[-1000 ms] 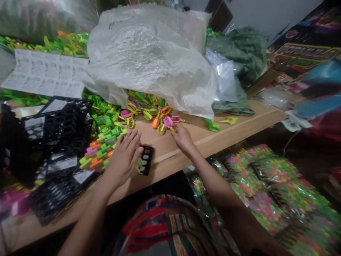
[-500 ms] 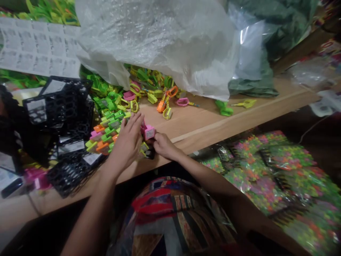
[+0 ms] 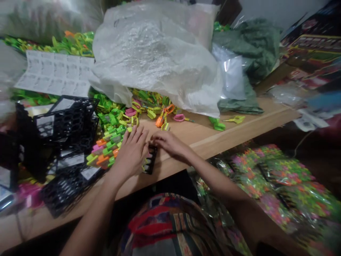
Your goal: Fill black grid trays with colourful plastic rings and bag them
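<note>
Two hands are working over the wooden table [image 3: 213, 138]: your left grip [image 3: 131, 154] is spreading its fingers just beside a black slotted plastic frame [image 3: 151, 160], and your right grip [image 3: 170, 144] is curving over the frame's top end, though whether it is pinching cannot be told. Stacked neon plastic scissors [image 3: 105, 153] are lying just left.

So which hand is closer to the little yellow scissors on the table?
Right: the right hand sits left of the yellow scissors; the left hand lies farther left.
</note>
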### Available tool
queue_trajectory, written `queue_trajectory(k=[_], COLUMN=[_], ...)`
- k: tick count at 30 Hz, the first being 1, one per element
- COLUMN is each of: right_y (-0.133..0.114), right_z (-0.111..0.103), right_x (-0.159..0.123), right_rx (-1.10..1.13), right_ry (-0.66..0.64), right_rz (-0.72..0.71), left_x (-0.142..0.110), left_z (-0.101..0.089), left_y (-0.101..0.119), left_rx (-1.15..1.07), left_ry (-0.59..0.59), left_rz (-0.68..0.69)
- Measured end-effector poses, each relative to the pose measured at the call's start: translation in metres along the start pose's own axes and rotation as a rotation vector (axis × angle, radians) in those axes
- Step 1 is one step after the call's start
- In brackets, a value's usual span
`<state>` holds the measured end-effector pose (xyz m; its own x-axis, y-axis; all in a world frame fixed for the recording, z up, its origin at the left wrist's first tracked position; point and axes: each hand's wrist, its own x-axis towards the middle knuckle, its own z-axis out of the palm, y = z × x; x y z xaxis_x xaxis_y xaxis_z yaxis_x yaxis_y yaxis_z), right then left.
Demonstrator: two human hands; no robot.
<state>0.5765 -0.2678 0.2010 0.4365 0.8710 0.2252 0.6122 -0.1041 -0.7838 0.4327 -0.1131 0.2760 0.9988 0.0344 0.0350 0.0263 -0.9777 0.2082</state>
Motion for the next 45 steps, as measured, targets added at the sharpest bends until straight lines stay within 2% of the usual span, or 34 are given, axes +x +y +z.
queue_trajectory(k=[3,5,8,12,15,22,26,29,33,37,41,43,45], right_y=[0.029,0.046,0.053,0.036,0.024,0.027,0.025,0.020,0.013,0.007,0.002,0.003,0.005], right_z=[-0.040,-0.052,-0.047,-0.031,-0.029,-0.043,-0.042,-0.040,-0.039,-0.020,0.023,0.044,0.059], right_x=[0.016,0.020,0.015,-0.007,-0.024,-0.040,-0.034,-0.028,-0.023,-0.023,-0.023,-0.023,-0.023], right_rx=[-0.322,-0.455,-0.447,-0.336,-0.323,-0.478,-0.433,-0.423,-0.269,0.049,0.397,0.471,0.425], right_ry=[0.168,0.165,0.126,0.086,0.058,0.201,0.087,-0.007,-0.007,0.088,0.109,0.099,0.085], right_rz=[0.086,0.132,0.127,0.064,0.081,0.259,0.098,0.048,0.005,0.034,0.110,0.152,0.189], left_x=[-0.007,-0.010,-0.011,-0.010,-0.011,-0.010,-0.009,-0.009,-0.010,-0.011,-0.010,-0.010,-0.010], left_z=[0.002,0.002,0.000,-0.001,0.000,0.003,0.003,0.003,0.003,0.001,0.000,0.000,0.001], left_y=[-0.003,-0.004,-0.002,-0.001,-0.003,-0.002,-0.002,-0.003,-0.004,-0.004,-0.004,-0.004,-0.004], left_rx=[-0.012,-0.023,-0.038,-0.079,-0.108,-0.083,-0.069,-0.067,-0.111,-0.175,-0.189,-0.184,-0.184], left_ry=[0.008,0.021,0.012,0.019,0.031,0.036,0.031,0.014,0.033,0.053,0.047,0.044,0.037], left_rz=[0.030,0.017,-0.014,-0.032,-0.038,-0.042,-0.039,-0.027,-0.029,-0.014,-0.005,-0.006,-0.007])
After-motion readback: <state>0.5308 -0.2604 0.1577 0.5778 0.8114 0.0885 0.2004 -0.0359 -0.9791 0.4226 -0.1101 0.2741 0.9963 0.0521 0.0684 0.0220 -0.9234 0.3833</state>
